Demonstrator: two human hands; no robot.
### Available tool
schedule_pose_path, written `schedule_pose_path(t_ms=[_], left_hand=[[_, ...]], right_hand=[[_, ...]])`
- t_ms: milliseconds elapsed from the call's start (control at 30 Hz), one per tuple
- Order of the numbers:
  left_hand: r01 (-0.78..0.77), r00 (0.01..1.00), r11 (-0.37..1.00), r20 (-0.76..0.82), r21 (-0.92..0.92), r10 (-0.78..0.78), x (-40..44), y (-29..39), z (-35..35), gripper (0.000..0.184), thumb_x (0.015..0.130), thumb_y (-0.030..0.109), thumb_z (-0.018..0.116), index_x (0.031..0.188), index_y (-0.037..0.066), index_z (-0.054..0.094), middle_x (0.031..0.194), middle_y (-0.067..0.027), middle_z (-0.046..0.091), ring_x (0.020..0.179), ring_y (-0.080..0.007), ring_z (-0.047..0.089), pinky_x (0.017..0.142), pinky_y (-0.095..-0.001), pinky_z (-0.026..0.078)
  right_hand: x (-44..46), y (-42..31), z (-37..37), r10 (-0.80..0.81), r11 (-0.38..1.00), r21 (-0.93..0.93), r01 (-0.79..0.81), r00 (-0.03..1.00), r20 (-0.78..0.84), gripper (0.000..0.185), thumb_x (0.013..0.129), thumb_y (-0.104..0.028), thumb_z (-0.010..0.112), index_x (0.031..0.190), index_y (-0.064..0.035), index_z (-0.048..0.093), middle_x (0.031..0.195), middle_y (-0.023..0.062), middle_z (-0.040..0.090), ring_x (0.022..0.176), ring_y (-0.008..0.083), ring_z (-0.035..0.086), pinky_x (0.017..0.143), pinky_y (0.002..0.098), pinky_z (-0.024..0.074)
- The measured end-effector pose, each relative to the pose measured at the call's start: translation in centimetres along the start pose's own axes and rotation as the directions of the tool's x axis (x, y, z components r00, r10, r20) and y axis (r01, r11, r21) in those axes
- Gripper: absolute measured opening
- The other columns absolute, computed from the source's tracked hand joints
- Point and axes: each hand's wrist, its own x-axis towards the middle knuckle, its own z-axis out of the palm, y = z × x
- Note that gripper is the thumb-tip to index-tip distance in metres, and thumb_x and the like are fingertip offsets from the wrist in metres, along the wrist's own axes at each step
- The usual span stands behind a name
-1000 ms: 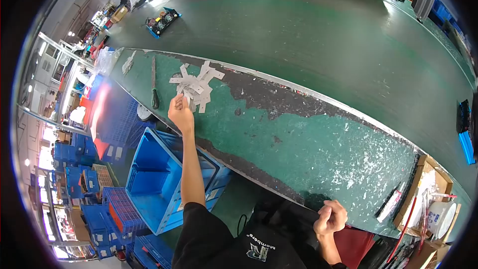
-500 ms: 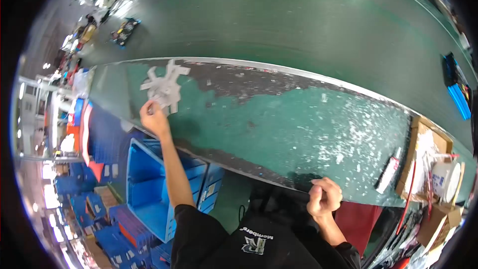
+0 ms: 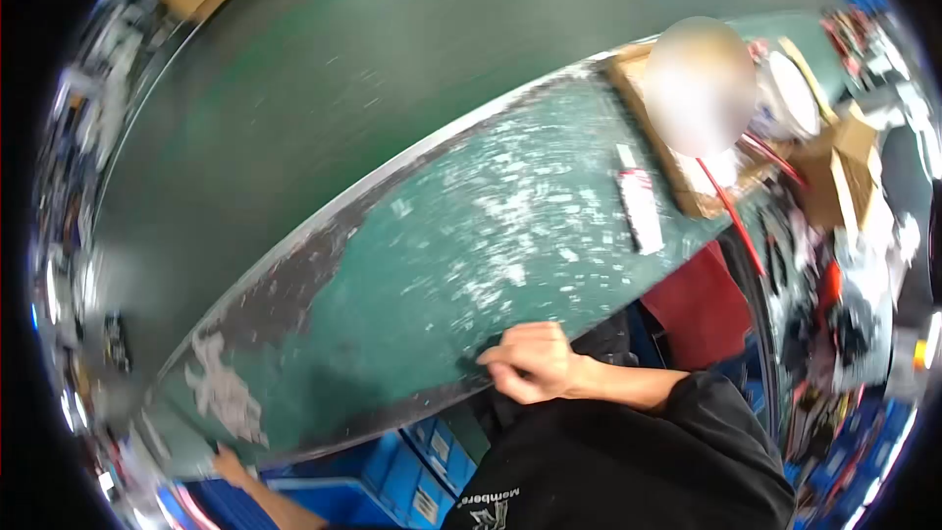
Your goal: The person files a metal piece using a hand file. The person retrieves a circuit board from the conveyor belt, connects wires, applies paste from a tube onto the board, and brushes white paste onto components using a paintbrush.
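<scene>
My right hand (image 3: 535, 363) is closed, fingers curled in, over the near edge of the worn green table (image 3: 392, 334). Whether anything is inside those fingers is hidden. At the lower left, my left hand (image 3: 232, 467) is at the table's near edge, small and smeared by motion. Just above it, several flat, pale grey pieces (image 3: 226, 391) lie in an overlapping pile with projecting ends. A small gap seems to separate the hand from the pile, and its fingers cannot be made out.
A white and red tube-like item (image 3: 640, 211) lies on the table beside a shallow cardboard box (image 3: 699, 201). A white tub (image 3: 791, 96) and an open carton (image 3: 839, 172) stand farther right. Blue crates (image 3: 392, 476) sit below the near edge. Pale flakes cover much of the tabletop.
The view has swung right, so the pile and my left hand now appear at the lower left. My right hand stays closed at the near edge.
</scene>
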Motion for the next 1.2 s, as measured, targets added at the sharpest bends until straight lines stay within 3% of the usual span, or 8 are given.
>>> schedule_pose_path(t_ms=[267, 633, 767, 933, 967, 1000, 1100, 1200], left_hand=[[-0.065, 0.994, 0.869, -0.106, -0.491, 0.014, 13.6, 15.2, -6.9, 0.058, 0.094, 0.049, 0.059, 0.104, -0.008, 0.067, 0.083, -0.0218, 0.068, 0.072, -0.0375, 0.065, 0.065, -0.0466, 0.053], [0.083, 0.989, 0.596, -0.009, -0.799, -0.150, 6.5, 18.9, -30.1, 0.049, 0.097, 0.036, 0.060, 0.111, -0.010, 0.064, 0.092, -0.0212, 0.066, 0.081, -0.0320, 0.064, 0.073, -0.0403, 0.053], [0.207, 0.973, 0.536, 0.115, -0.819, -0.201, 0.0, 19.7, -38.3, 0.046, 0.098, 0.031, 0.061, 0.114, -0.011, 0.063, 0.095, -0.0210, 0.066, 0.084, -0.0300, 0.063, 0.076, -0.0381, 0.054], [0.256, 0.961, 0.312, 0.205, -0.915, -0.186, -4.7, 25.3, -43.5, 0.044, 0.100, 0.028, 0.060, 0.115, -0.012, 0.062, 0.098, -0.0193, 0.065, 0.085, -0.0268, 0.062, 0.076, -0.0350, 0.053], [0.242, 0.969, 0.205, 0.227, -0.949, -0.094, -5.1, 26.7, -44.2, 0.044, 0.100, 0.029, 0.059, 0.115, -0.013, 0.062, 0.097, -0.0178, 0.065, 0.083, -0.0251, 0.060, 0.073, -0.0335, 0.052], [0.256, 0.964, 0.329, 0.266, -0.909, -0.015, -5.7, 27.9, -45.9, 0.043, 0.101, 0.030, 0.058, 0.112, -0.011, 0.063, 0.096, -0.0166, 0.065, 0.081, -0.0235, 0.060, 0.071, -0.0323, 0.051], [-0.050, 0.943, 0.518, 0.131, -0.854, 0.306, -6.3, 28.2, -47.5, 0.042, 0.101, 0.032, 0.058, 0.108, -0.008, 0.065, 0.094, -0.0157, 0.065, 0.082, -0.0230, 0.061, 0.073, -0.0322, 0.051], [-0.200, 0.925, 0.447, -0.017, -0.872, 0.380, -6.5, 29.6, -48.5, 0.044, 0.100, 0.037, 0.059, 0.099, -0.006, 0.067, 0.094, -0.0162, 0.065, 0.086, -0.0269, 0.061, 0.080, -0.0370, 0.050]], right_hand=[[-0.6, 0.1, 0.0, 0.006, 1.000, -0.011, -0.007, 0.995, -0.101, 0.011, 0.077, 0.005, 0.066, 0.087, 0.0025, 0.068, 0.058, 0.0053, 0.054, 0.048, 0.0217, 0.053, 0.044, 0.0353, 0.0414], [0.1, -0.5, -0.8, 0.076, 0.987, 0.146, -0.068, 0.996, -0.050, 0.011, 0.080, 0.003, 0.064, 0.090, 0.0032, 0.067, 0.060, 0.0080, 0.056, 0.052, 0.0250, 0.057, 0.048, 0.0365, 0.0457], [4.3, -3.1, -0.9, -0.215, 0.975, 0.057, 0.216, 0.976, -0.013, 0.018, 0.076, -0.001, 0.065, 0.093, 0.0019, 0.069, 0.071, 0.0084, 0.057, 0.061, 0.0238, 0.059, 0.045, 0.0345, 0.0430], [9.0, -6.2, 1.1, -0.302, 0.951, -0.100, 0.294, 0.950, -0.074, 0.045, 0.076, -0.012, 0.063, 0.120, -0.0024, 0.062, 0.124, 0.0195, 0.056, 0.119, 0.0350, 0.055, 0.086, 0.0428, 0.0559], [9.6, -6.3, 1.1, -0.329, 0.928, -0.195, 0.319, 0.944, -0.018, 0.052, 0.078, -0.015, 0.063, 0.128, -0.0021, 0.057, 0.134, 0.0206, 0.050, 0.127, 0.0365, 0.050, 0.098, 0.0488, 0.0472], [9.9, -6.4, 1.0, -0.345, 0.895, -0.286, 0.341, 0.938, 0.038, 0.059, 0.079, -0.017, 0.062, 0.135, -0.0018, 0.051, 0.144, 0.0216, 0.045, 0.135, 0.0379, 0.044, 0.110, 0.0549, 0.0386], [10.1, -6.2, 0.1, -0.314, 0.869, -0.340, 0.358, 0.932, 0.178, 0.063, 0.082, -0.021, 0.060, 0.141, -0.0010, 0.044, 0.151, 0.0218, 0.040, 0.141, 0.0389, 0.037, 0.116, 0.0590, 0.0247], [9.3, -5.8, -1.6, -0.210, 0.875, -0.358, 0.325, 0.922, 0.324, 0.057, 0.081, -0.027, 0.064, 0.129, 0.0018, 0.055, 0.133, 0.0228, 0.050, 0.137, 0.0406, 0.039, 0.118, 0.0576, 0.0233]])
